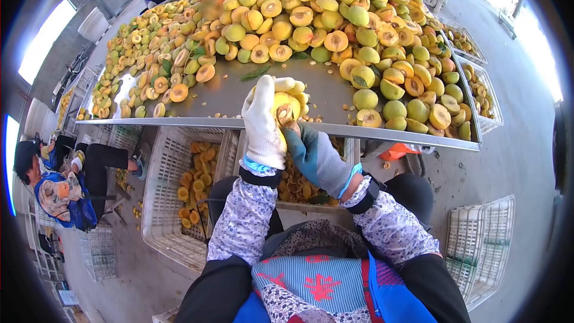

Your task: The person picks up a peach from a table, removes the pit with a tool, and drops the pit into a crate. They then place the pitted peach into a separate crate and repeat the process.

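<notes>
Smooth, rounded fruits point(305, 15), many sliced open, are lying heaped on the shiny sheet-metal counter point(227, 100). Near its straight front edge, the left hand point(263, 125), in a white fabric glove, is curling its fingers around a yellow cut fruit point(288, 105) with a brown center. The right hand point(320, 158), gloved in gray and blue, is bending its fingers against that fruit; whether it is gripping anything cannot be told. A slatted plastic crate point(160, 194) is standing below.
</notes>
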`<action>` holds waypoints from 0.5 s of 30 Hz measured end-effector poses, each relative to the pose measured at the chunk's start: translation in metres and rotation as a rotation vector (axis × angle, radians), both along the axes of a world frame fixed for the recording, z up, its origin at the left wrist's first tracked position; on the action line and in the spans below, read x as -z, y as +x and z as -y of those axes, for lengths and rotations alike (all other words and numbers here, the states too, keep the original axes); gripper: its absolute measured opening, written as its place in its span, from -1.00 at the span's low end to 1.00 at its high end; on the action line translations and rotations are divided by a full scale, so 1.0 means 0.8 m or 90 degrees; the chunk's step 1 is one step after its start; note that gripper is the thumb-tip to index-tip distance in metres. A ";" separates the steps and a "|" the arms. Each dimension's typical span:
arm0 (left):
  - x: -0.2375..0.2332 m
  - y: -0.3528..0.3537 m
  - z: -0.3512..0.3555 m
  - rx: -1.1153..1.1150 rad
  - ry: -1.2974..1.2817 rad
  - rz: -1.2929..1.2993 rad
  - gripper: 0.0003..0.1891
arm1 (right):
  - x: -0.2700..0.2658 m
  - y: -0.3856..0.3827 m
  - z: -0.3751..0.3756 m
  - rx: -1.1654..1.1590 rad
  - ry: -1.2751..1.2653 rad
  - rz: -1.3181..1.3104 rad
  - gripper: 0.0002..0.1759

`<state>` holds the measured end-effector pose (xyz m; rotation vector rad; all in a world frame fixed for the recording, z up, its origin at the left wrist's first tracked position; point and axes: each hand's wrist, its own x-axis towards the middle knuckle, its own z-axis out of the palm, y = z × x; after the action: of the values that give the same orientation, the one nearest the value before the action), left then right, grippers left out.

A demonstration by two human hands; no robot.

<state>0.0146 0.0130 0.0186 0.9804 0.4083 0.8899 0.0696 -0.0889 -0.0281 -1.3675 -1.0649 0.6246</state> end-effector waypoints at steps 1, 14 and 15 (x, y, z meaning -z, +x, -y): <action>-0.002 0.001 0.000 -0.007 0.002 -0.001 -0.56 | -0.007 0.001 0.003 -0.011 -0.010 -0.012 -0.52; 0.009 -0.006 -0.004 0.025 0.071 0.011 -0.51 | -0.066 0.011 0.025 -0.243 -0.344 -0.382 -0.45; 0.007 -0.005 -0.010 0.064 0.107 0.011 -0.50 | -0.067 0.011 0.029 -0.263 -0.337 -0.365 -0.45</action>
<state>0.0104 0.0212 0.0127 1.1366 0.2698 0.8504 0.0783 -0.1117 0.0258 -1.2806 -0.7288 1.5852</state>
